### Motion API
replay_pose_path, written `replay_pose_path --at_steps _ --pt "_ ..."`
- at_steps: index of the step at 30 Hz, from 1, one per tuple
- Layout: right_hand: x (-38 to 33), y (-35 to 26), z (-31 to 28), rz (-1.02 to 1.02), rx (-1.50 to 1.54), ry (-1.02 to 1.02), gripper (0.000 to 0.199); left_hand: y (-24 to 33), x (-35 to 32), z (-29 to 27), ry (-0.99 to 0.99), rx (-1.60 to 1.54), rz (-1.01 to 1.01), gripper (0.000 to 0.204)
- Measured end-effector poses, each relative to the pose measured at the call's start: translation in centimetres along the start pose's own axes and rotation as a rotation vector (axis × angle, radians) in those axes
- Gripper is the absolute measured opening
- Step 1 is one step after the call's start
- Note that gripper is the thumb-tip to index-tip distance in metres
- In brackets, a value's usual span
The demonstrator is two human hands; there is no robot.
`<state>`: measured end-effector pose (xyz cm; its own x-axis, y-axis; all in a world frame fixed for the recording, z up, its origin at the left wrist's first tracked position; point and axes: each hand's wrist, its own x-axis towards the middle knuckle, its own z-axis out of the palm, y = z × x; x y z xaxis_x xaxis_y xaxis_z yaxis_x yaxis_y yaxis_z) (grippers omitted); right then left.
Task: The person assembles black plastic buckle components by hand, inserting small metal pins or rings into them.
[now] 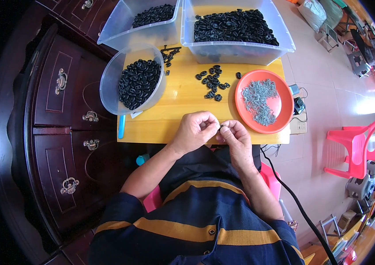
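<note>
Striped shirt [178,245], both hands' [193,131] [239,146] fingers [228,135] clamped on probable black piece [221,127], red plate [275,106] alongside

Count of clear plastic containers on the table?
3: a round tub on the left, a rectangular bin beyond it, and a larger rectangular bin to that one's right. Others may sit past the upper frame edge.

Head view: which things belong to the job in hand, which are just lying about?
Likely the job:
- black part between left hand and right hand
- loose black pieces
- round tub
- red plate, metal bits

Likely lying about:
- blue stick
- pink chair
- white bag
</note>
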<state>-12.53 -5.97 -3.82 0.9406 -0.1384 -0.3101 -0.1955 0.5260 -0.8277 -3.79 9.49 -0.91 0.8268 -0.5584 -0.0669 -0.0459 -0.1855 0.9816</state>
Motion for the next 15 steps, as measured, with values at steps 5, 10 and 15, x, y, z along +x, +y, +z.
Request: replay_pose_path --at_steps 5,10,15 --pt "0.0 -0.8 0.1 -0.006 -0.002 0.030 0.010 0.1 0.6 -1.8 0.036 0.045 0.041 0.007" --pt "0.4 -1.0 -0.9 -0.045 -0.003 0.057 0.009 -0.4 0.3 -3.9 0.067 0.340 0.109 0.016" --pt "0.4 -1.0 -0.4 -0.053 -0.012 0.063 0.010 -0.4 0.0 -3.3 0.044 0.613 0.232 0.025"
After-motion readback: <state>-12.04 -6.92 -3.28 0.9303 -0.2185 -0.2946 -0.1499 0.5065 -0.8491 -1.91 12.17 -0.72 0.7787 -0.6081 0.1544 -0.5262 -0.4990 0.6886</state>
